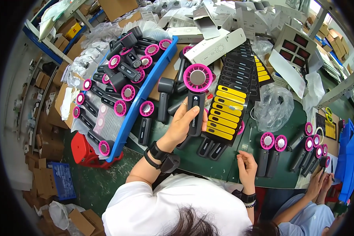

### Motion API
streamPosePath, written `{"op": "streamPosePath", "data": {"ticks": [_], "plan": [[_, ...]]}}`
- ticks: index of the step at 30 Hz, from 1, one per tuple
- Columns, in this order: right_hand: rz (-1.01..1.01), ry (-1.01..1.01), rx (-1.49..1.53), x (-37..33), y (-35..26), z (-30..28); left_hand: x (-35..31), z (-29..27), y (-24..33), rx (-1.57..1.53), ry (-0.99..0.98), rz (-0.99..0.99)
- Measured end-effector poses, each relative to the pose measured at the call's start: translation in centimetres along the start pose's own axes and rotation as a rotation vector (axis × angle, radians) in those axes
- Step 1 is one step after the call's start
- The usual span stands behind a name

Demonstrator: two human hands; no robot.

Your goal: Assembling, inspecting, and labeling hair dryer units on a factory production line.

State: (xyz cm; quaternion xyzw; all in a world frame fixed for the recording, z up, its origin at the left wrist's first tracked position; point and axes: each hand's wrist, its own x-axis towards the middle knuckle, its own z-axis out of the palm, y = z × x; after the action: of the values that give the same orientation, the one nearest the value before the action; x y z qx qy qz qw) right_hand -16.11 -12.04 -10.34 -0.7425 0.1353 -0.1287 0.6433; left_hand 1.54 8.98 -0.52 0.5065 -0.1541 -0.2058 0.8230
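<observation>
Pink-ringed black fan (196,101) in left hand (179,125) above green table (251,138)

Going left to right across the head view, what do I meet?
Blue crate, blue tray, left hand holding a pink-headed fan, yellow-and-black sheet, clear plastic bag, co-worker's hands, blue bin.

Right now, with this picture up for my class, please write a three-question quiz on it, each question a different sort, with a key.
1. Fill in the blank: The left hand grips a fan by its ____.
2. True or false: The right hand is also holding a fan.
3. Choose one. What colour is the tray piled with other fans, over on the left?
A) red
B) blue
C) yellow

Key:
1. handle
2. False; nothing shows in that hand.
3. B
</observation>
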Motion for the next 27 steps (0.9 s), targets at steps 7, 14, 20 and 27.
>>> {"op": "streamPosePath", "data": {"ticks": [7, 14, 20, 27], "plan": [[-0.145, 0.044, -0.215, 0.03, -1.01, 0.86, 0.16, 0.04, -0.18, -0.017, 0.0, 0.003], [-0.169, 0.043, -0.229, -0.02, -1.03, 0.79, 0.31, -0.03, -0.26, -0.059, 0.021, -0.014], [-0.178, 0.045, -0.238, 0.14, -1.16, 0.81, 0.5, -0.4, -0.58, -0.041, 0.02, -0.024], [-0.183, 0.038, -0.243, 0.13, -1.11, 0.79, 0.5, -0.42, -0.61, -0.037, 0.013, -0.004]]}}
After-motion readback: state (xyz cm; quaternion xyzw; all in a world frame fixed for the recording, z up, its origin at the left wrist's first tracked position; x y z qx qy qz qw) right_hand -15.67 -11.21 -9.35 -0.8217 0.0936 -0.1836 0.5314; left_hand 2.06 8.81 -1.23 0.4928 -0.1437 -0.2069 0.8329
